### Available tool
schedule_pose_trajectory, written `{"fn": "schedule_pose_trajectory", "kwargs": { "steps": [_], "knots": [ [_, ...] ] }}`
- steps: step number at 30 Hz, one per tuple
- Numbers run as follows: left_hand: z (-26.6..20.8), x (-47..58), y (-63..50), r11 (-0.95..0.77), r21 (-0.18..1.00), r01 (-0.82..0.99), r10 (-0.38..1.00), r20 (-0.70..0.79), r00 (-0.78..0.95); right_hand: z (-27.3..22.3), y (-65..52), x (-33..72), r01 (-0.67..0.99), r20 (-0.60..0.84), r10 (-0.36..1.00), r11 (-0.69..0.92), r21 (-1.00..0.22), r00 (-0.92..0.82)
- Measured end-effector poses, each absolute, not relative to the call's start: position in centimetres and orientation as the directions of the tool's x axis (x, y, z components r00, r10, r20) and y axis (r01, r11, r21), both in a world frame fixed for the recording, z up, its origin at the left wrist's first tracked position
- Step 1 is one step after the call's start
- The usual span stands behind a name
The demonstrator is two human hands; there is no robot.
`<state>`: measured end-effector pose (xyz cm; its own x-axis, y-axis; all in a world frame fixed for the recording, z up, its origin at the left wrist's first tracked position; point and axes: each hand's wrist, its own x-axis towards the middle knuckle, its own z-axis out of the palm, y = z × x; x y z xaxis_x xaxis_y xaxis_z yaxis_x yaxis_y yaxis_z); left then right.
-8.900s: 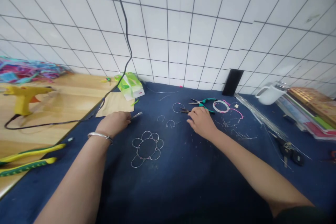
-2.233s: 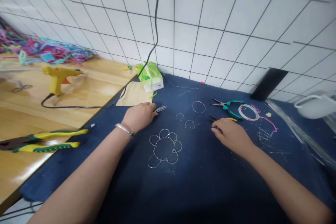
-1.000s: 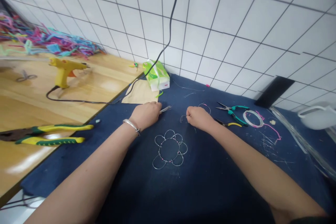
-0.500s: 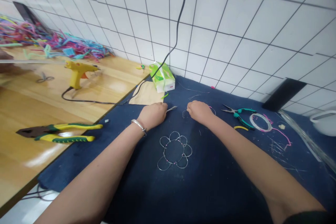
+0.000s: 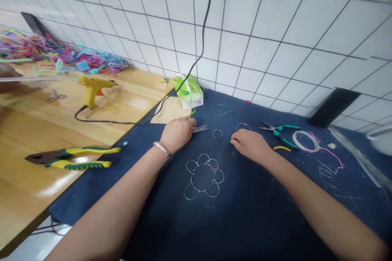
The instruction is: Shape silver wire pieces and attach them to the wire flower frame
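Note:
My left hand [image 5: 179,133], with a silver bangle at its wrist, is closed on a bundle of short wire pieces [image 5: 201,129] whose ends fan out to the right. My right hand [image 5: 249,143] is closed low over the dark mat, just in front of a thin wire ring with pink beads [image 5: 244,124]; what its fingertips hold, if anything, is hidden. Between the hands lie small curved wire pieces [image 5: 217,133]. Nearer me, a flower-shaped wire piece [image 5: 203,190] with looped petals and pink beads rests flat on the mat.
Green-handled pliers [image 5: 284,132], a wire coil [image 5: 301,141] and loose wires lie right. Left are yellow-green pliers [image 5: 82,158], a yellow glue gun [image 5: 92,91], scissors [image 5: 56,96] and pipe cleaners [image 5: 88,59]. A tissue pack [image 5: 189,93] stands behind; another person's hand [image 5: 7,77] shows far left.
My right hand has moved right and slightly nearer, away from the small curved wires, which now lie uncovered. The wire ends at my left hand have spread apart.

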<state>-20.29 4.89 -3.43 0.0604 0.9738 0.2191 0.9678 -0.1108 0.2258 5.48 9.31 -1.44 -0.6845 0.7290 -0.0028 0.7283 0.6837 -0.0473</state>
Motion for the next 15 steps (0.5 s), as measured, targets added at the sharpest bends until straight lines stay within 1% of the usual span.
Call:
{"fn": "schedule_pose_trajectory", "kwargs": {
  "steps": [3,6,8,10,12,15],
  "knots": [
    [-2.8,-19.9,4.7,-0.158,0.307,0.938,0.965,0.25,0.08,-1.0,8.2,6.7,0.721,0.035,0.724,0.689,-0.079,-0.689],
    [-1.8,-18.4,4.1,-0.266,0.391,0.881,0.95,0.26,0.172,-0.2,7.0,7.9,0.722,0.09,0.73,0.683,-0.108,-0.677],
    [-1.2,-17.0,3.3,-0.348,0.467,0.813,0.931,0.272,0.242,0.3,6.2,8.5,0.706,0.181,0.72,0.693,-0.145,-0.67],
    [-0.7,-15.5,2.4,-0.418,0.552,0.722,0.908,0.292,0.302,0.7,5.4,9.0,0.665,0.322,0.682,0.725,-0.179,-0.657],
    [-0.3,-14.2,1.5,-0.465,0.599,0.652,0.885,0.305,0.352,0.9,4.7,9.3,0.622,0.44,0.626,0.763,-0.177,-0.644],
    [0.2,-12.8,0.5,-0.505,0.61,0.61,0.862,0.313,0.4,0.9,3.8,9.7,0.602,0.472,0.583,0.788,-0.131,-0.661]
  ]
}}
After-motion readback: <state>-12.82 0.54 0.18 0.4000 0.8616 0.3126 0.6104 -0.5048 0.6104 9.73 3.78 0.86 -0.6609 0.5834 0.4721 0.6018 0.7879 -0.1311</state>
